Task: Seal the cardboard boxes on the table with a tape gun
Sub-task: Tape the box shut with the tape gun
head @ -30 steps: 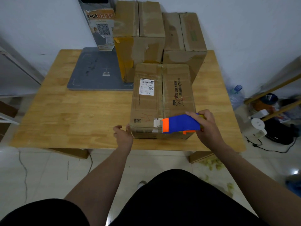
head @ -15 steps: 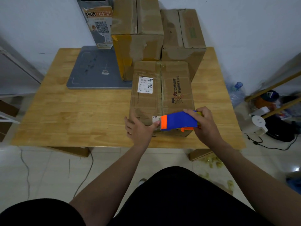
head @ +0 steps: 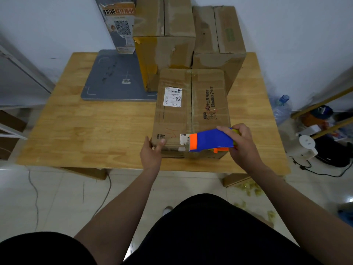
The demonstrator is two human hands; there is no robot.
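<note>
A long cardboard box [head: 193,111] lies on the wooden table [head: 99,131], its flaps closed along a middle seam, with a white label on the left flap. My right hand [head: 240,144] grips a blue and orange tape gun [head: 210,140] over the box's near end, its orange tip at the seam. My left hand [head: 152,152] holds the box's near left corner, thumb on top. Two taller cardboard boxes [head: 164,33] [head: 217,39] stand behind it against the wall.
A grey flat platform [head: 114,77] with an upright post bearing a QR poster [head: 120,25] sits at the back left of the table. Right of the table are a water bottle [head: 282,108], a shelf with clutter and a white appliance. Cables run on the floor.
My left hand went from the box's near left corner onto its top beside the tape gun, then back to the corner. The tape gun stayed at the near end of the seam.
</note>
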